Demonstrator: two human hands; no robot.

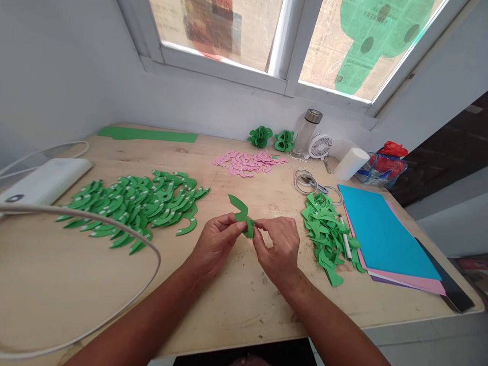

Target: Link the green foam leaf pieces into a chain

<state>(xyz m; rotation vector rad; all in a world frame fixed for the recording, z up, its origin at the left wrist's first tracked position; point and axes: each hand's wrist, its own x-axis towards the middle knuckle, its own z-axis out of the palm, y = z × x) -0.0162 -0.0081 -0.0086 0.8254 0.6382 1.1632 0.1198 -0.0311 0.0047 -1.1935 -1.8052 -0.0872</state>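
Observation:
My left hand and my right hand meet over the middle of the wooden table, both pinched on one curved green paper piece. Its pointed end sticks up above my fingers. A spread of similar green pieces with white tabs lies to the left of my left hand. A heap of green cut pieces lies to the right of my right hand.
Pink cut shapes and two green paper flowers sit at the back. Coloured paper sheets, scissors, a pen, a white roll, a small fan, a bottle are right. A white cable and power bank lie left.

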